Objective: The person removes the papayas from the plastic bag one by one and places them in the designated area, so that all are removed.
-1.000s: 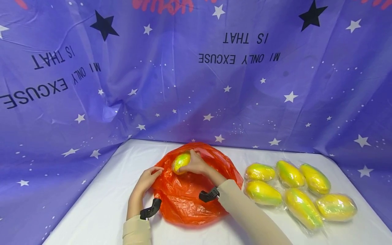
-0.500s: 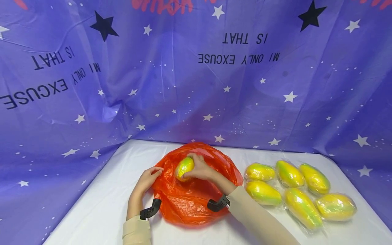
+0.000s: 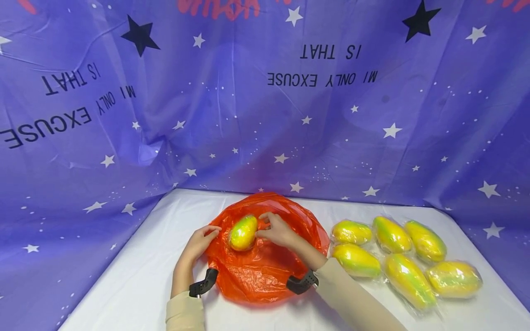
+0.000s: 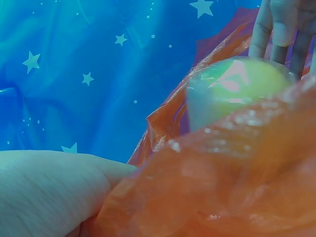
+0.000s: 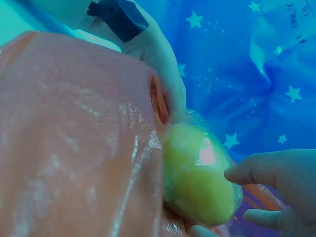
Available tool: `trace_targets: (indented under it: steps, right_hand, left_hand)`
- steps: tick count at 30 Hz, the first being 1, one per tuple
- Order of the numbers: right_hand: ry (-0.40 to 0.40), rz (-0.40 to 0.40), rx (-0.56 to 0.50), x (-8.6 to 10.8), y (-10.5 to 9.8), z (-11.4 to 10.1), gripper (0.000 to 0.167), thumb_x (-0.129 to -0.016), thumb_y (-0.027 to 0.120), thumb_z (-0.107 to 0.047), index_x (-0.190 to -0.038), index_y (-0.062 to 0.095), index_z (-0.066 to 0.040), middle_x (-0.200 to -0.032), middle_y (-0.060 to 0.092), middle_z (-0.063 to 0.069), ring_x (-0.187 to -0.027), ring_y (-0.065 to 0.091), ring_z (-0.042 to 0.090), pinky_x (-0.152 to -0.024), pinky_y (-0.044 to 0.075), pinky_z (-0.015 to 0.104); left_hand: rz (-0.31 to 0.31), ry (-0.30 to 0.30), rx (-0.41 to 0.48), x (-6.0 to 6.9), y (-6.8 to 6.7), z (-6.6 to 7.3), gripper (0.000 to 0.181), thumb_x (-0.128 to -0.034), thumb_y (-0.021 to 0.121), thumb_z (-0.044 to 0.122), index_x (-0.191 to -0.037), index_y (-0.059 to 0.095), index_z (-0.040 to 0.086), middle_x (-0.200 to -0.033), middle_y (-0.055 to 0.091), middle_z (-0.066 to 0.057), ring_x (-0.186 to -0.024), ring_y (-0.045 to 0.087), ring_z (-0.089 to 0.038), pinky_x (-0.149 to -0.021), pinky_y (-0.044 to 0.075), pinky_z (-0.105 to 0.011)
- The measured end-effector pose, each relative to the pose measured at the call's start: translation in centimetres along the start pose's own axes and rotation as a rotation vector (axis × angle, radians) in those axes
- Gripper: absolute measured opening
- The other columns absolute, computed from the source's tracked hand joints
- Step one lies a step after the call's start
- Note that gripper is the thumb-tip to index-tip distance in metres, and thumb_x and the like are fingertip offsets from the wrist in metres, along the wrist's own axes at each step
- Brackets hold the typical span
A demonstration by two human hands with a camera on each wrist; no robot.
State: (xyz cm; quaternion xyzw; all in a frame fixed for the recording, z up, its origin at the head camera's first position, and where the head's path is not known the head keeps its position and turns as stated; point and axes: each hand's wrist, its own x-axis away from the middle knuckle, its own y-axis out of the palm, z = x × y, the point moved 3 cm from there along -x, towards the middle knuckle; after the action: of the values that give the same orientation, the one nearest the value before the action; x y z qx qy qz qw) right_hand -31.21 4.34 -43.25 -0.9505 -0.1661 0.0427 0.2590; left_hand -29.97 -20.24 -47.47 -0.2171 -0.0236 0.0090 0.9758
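Note:
A yellow-green mango (image 3: 243,233) in clear wrap lies at the left part of the mouth of a red plastic bag (image 3: 256,280). At the bag's left edge, my left hand (image 3: 200,241) pinches the rim; the left wrist view shows the thumb against the plastic. My right hand (image 3: 278,230) is just right of the mango, fingers spread and not wrapped round it. In the right wrist view, one fingertip of the right hand (image 5: 281,182) is at the side of the mango (image 5: 200,173); whether it touches, I cannot tell. The bag hides part of the mango in both wrist views.
Several wrapped mangoes (image 3: 407,280) lie in two rough rows on the right of the white table (image 3: 136,280). A purple star-printed cloth (image 3: 248,115) hangs behind and beside the table. Black wrist mounts (image 3: 204,282) sit on both forearms.
My right hand has brought the mango lower in the bag's mouth, then loosened its hold and drawn back to the right. The left hand stays at the bag's rim.

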Motion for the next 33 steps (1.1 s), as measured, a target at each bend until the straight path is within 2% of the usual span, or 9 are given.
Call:
trace_targets:
  steps: [6, 7, 11, 17, 24, 33]
  right_hand:
    - [0.085, -0.091, -0.264, -0.9, 0.9, 0.3, 0.069, -0.085, 0.072, -0.018, -0.140, 0.036, 0.004, -0.128, 0.044, 0.027, -0.093, 0.063, 0.035, -0.072, 0.056, 0.043]
    - [0.101, -0.092, -0.274, -1.1, 1.0, 0.3, 0.071, -0.085, 0.072, -0.020, -0.140, 0.035, 0.003, -0.127, 0.045, 0.026, -0.091, 0.064, 0.034, -0.071, 0.056, 0.042]
    - [0.138, -0.085, -0.274, -1.5, 1.4, 0.2, 0.078, -0.085, 0.074, -0.029, -0.143, 0.032, 0.001, -0.123, 0.049, 0.023, -0.091, 0.063, 0.029, -0.067, 0.056, 0.040]
    - [0.157, -0.072, -0.261, -1.7, 2.1, -0.2, 0.086, -0.083, 0.076, -0.035, -0.144, 0.028, 0.001, -0.131, 0.044, 0.025, -0.096, 0.060, 0.030, -0.063, 0.056, 0.042]
    - [0.150, -0.079, -0.255, -1.9, 2.8, -0.3, 0.086, -0.082, 0.077, -0.029, -0.145, 0.026, 0.000, -0.129, 0.044, 0.023, -0.090, 0.060, 0.028, -0.061, 0.056, 0.041]
    - [0.179, -0.104, -0.316, -2.3, 3.6, 0.4, 0.087, -0.081, 0.076, -0.027, -0.148, 0.026, -0.003, -0.126, 0.046, 0.021, -0.097, 0.058, 0.029, -0.064, 0.057, 0.040]
  left_hand:
    - [0.003, -0.001, -0.002, 0.0, 0.0, 0.1, 0.028, -0.0987, 0.053, 0.016, -0.116, 0.064, -0.002, -0.122, 0.058, -0.020, -0.110, 0.052, -0.032, -0.095, 0.041, -0.045]
    - [0.003, -0.005, 0.000, 0.0, 0.0, 0.2, 0.028, -0.0988, 0.053, 0.016, -0.117, 0.064, -0.002, -0.123, 0.058, -0.020, -0.110, 0.052, -0.033, -0.095, 0.041, -0.045]
    - [-0.006, -0.006, 0.002, 0.0, 0.1, 0.1, 0.029, -0.0991, 0.053, 0.017, -0.117, 0.063, -0.003, -0.123, 0.058, -0.021, -0.109, 0.052, -0.033, -0.095, 0.042, -0.047]
    - [-0.001, -0.004, 0.005, 0.0, 0.1, 0.2, 0.029, -0.0988, 0.053, 0.016, -0.117, 0.063, -0.003, -0.124, 0.058, -0.022, -0.113, 0.051, -0.034, -0.098, 0.040, -0.048]
    - [-0.004, -0.010, 0.014, 0.0, 0.2, 0.1, 0.029, -0.0989, 0.053, 0.016, -0.117, 0.063, -0.004, -0.124, 0.057, -0.022, -0.112, 0.052, -0.034, -0.096, 0.041, -0.046]
    - [-0.007, -0.016, 0.006, 0.0, 0.1, 0.0, 0.030, -0.0992, 0.052, 0.017, -0.118, 0.063, -0.003, -0.124, 0.058, -0.021, -0.112, 0.051, -0.033, -0.096, 0.041, -0.047]
